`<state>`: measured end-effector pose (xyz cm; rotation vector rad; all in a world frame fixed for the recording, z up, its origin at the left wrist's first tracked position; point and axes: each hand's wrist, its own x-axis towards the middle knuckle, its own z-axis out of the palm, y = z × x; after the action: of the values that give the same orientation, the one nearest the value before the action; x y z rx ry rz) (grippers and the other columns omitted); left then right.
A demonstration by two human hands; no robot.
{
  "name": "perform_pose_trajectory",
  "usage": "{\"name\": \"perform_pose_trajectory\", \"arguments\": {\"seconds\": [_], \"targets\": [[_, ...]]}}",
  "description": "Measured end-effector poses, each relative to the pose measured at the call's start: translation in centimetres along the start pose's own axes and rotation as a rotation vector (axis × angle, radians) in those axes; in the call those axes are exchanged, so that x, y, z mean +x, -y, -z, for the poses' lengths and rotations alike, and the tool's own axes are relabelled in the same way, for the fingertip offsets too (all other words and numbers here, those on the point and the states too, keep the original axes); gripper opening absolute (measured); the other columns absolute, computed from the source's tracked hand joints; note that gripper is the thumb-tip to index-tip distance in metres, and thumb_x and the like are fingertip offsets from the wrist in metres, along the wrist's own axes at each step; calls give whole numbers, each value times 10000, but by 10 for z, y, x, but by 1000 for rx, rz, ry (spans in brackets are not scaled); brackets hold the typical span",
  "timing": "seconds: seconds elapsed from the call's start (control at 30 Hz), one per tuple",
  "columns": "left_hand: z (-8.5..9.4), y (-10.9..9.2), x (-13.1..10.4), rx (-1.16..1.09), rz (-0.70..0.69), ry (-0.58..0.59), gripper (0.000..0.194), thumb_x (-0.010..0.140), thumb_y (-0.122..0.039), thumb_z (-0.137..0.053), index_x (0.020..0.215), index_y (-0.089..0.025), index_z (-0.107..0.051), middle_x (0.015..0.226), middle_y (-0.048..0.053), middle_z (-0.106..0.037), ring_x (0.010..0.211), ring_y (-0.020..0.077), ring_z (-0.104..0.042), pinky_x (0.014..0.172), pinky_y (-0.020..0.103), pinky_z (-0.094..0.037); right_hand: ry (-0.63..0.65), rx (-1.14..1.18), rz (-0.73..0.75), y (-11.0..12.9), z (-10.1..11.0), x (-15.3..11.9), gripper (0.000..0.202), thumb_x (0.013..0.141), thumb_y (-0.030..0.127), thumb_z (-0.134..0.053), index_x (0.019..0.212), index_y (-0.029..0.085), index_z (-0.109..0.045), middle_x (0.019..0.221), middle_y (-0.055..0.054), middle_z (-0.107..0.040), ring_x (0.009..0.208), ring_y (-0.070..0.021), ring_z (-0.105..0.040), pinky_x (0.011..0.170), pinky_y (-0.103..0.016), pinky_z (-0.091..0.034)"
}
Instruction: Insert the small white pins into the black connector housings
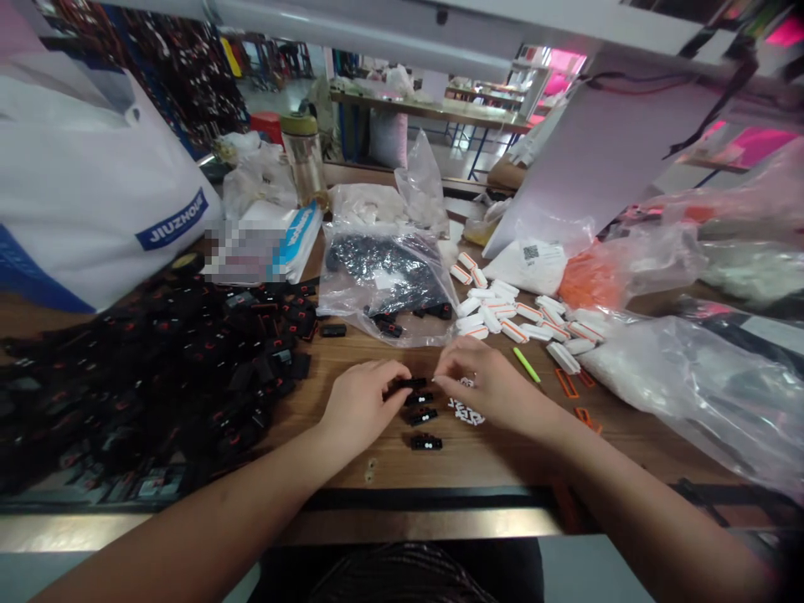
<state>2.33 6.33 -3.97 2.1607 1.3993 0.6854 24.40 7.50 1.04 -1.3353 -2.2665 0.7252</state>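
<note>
My left hand (pixel 368 398) is closed on a small black part (pixel 411 383) at the middle of the wooden table. Just right of it, my right hand (pixel 474 377) pinches something too small to name between thumb and forefinger, close to the part's right end. Below the hands, more black parts with small white pieces on them lie in a column, the lowest being a black part (pixel 426 443) nearest the table's front. Small white pieces (pixel 466 412) lie in a loose pile beneath my right hand, partly hidden by it.
A large heap of black parts (pixel 207 352) covers the left side. Behind the hands lies a clear bag of black parts (pixel 389 272). White parts (pixel 502 310), a green stick (pixel 526 365), orange frames (pixel 566 383) and a plastic bag (pixel 703 377) are to the right.
</note>
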Motion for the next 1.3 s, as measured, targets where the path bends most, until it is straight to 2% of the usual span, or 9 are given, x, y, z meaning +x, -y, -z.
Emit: {"name": "perform_pose_trajectory", "arguments": {"seconds": [0.1, 0.23, 0.47, 0.7, 0.83, 1.0, 1.13, 1.23, 1.3], "targets": [[1, -1, 0, 12, -7, 11, 144, 851, -189, -702, 980, -251, -682, 798, -30, -686, 749, 175, -607, 695, 287, -425, 18, -78, 102, 8, -13, 12, 97, 878, 182, -637, 786, 196, -663, 873, -44, -647, 891, -198, -575, 847, -363, -442], [1, -1, 0, 17, -14, 18, 143, 847, -178, -700, 973, -244, -683, 801, -29, -680, 736, 173, -601, 689, 287, -419, 59, -136, 106, 3, -20, 17, 85, 883, 174, -637, 801, 184, -658, 871, -44, -626, 888, -200, -555, 837, -362, -427], [1, 0, 0, 30, -24, 13, 125, 851, -184, -694, 965, -235, -681, 802, -25, -674, 730, 173, -595, 685, 288, -417, 77, -244, 126, 9, -21, 19, 84, 859, 120, -629, 793, 167, -651, 873, -51, -607, 876, -198, -531, 826, -341, -410], [2, -2, 0, 43, -6, 27, 117, 859, -196, -681, 971, -227, -695, 789, -16, -674, 732, 182, -602, 681, 291, -426, 152, -504, 198, 29, -17, 20, 172, 924, 160, -550, 804, 138, -671, 859, -98, -662, 884, -240, -534, 791, -370, -369], [3, -3, 1, 33, 10, 22, 139, 849, -189, -688, 981, -231, -701, 766, -21, -679, 726, 184, -605, 686, 294, -431, 150, -467, 240, 27, -13, 13, 221, 951, 161, -507, 865, 167, -711, 852, -64, -690, 882, -216, -556, 828, -364, -356], [4, -4, 1, 34, 26, 26, 147, 845, -189, -688, 981, -241, -707, 800, -21, -700, 750, 186, -621, 700, 295, -445, 130, -404, 246, 22, -13, 10, 187, 881, 131, -573, 903, 179, -752, 889, -62, -709, 907, -220, -581, 848, -366, -382], [3, -3, 0, 21, 35, 25, 138, 852, -209, -691, 982, -254, -709, 830, -25, -717, 769, 182, -635, 708, 291, -452, 55, -223, 180, 8, 7, 5, 211, 883, 157, -561, 950, 203, -756, 921, -44, -732, 884, -191, -623, 857, -339, -435], [1, -1, 0, 17, 32, 24, 135, 856, -228, -699, 986, -263, -709, 835, -30, -721, 765, 179, -635, 704, 293, -452, -63, -233, -52, -13, 33, -12, 188, 867, 219, -561, 883, 197, -747, 864, -44, -734, 808, -187, -637, 760, -309, -457], [0, 0, 0, 24, 30, 23, 132, 856, -238, -702, 985, -266, -712, 776, -34, -702, 733, 176, -625, 698, 297, -449, 2, -320, -226, -30, 48, -27, 167, 822, 214, -576, 759, 196, -729, 756, -26, -719, 694, -172, -617, 658, -284, -427]]}}
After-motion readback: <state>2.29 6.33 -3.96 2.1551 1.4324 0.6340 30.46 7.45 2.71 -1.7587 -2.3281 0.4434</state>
